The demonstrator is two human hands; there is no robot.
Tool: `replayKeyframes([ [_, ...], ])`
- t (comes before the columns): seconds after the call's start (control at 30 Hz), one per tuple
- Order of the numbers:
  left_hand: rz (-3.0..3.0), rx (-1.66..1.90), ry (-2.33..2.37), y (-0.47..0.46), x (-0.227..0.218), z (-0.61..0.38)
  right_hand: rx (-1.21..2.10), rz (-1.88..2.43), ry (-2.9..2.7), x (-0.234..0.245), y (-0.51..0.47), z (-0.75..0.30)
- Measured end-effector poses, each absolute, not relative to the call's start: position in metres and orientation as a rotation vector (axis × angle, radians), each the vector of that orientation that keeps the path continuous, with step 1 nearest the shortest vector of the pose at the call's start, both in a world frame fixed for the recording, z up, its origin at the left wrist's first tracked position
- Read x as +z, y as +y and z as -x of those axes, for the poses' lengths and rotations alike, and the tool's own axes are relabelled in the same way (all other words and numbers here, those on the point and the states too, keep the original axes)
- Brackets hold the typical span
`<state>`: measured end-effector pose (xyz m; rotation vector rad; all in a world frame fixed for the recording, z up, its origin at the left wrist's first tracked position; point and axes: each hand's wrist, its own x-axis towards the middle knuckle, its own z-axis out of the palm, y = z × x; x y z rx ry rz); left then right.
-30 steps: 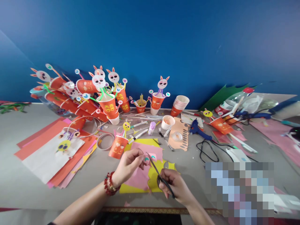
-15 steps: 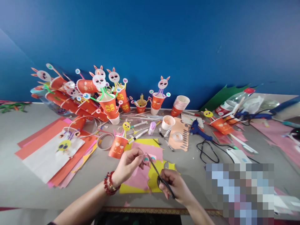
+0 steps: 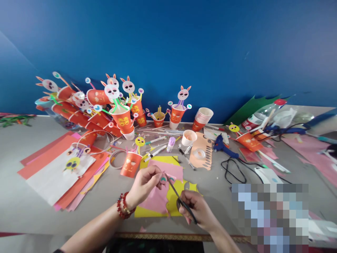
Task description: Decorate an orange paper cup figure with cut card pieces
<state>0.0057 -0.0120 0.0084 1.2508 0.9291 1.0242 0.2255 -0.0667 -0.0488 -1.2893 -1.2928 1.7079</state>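
Observation:
My left hand (image 3: 143, 184), with a red bead bracelet at the wrist, pinches a small pink paper piece with a teal mark (image 3: 163, 179) just above the table. My right hand (image 3: 196, 209) grips black scissors (image 3: 179, 196), whose blades point up and left and meet the small piece. Beneath both hands lie a yellow paper sheet (image 3: 172, 200) and a pink sheet (image 3: 158, 198), both with cut edges. An orange paper cup (image 3: 131, 164) stands just beyond my left hand.
Orange cup bunny figures (image 3: 121, 105) crowd the back left. Stacked paper sheets (image 3: 56, 172) lie at the left. A white cup stack (image 3: 204, 116), a blue glue gun (image 3: 223, 147) with black cord, pens, tape and a bottle (image 3: 260, 114) spread across the grey table (image 3: 26, 207).
The orange cup beyond my left hand and the yellow face beside it have shifted slightly left and back. My hands, the small piece and the scissors stay almost in place.

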Motion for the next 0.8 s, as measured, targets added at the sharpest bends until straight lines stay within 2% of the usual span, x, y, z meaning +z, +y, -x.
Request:
replayKeyframes([
  [0.8,-1.247,0.903,0.854,-0.019,-0.006,-0.012,1.8,1.15,-1.17,-0.043,-0.064,-0.219],
])
